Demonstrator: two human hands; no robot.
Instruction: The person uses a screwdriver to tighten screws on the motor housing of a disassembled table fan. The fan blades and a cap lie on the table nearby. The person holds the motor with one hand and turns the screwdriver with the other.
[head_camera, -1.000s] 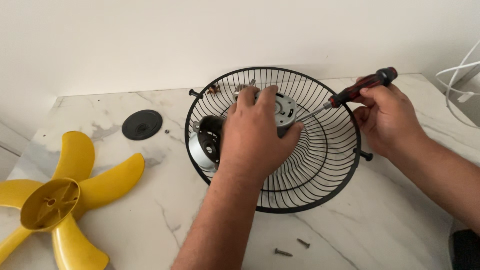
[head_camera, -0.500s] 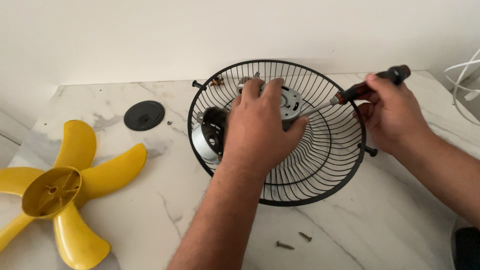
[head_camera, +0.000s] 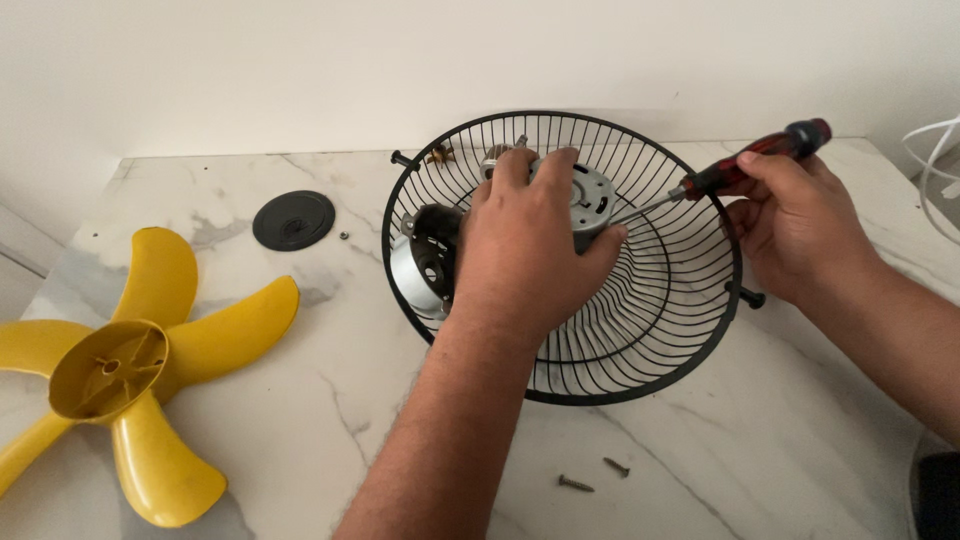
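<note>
Compared with a second ago, the right hand (head_camera: 800, 225) has lifted and tilted the screwdriver (head_camera: 750, 165), so its red and black handle now points up toward the wall while the metal tip slants down into the fan guard (head_camera: 640, 340). Otherwise the scene has barely shifted.

From the head view, the left hand (head_camera: 530, 250) reaches through the black wire fan guard and closes over the silver motor (head_camera: 590, 195) at its middle, fingers wrapped over the top and thumb along the right side. A grey motor housing (head_camera: 420, 265) shows just left of that hand, inside the guard. The right hand is closed round the screwdriver handle at the guard's right rim, and the shaft tip lies near the motor, by the left thumb.

On the white marble table (head_camera: 300, 400), a yellow fan blade (head_camera: 130, 365) lies well to the left. A round black cap (head_camera: 293, 219) sits between the blade and the guard. Two loose screws (head_camera: 590, 477) lie in front of the guard.
</note>
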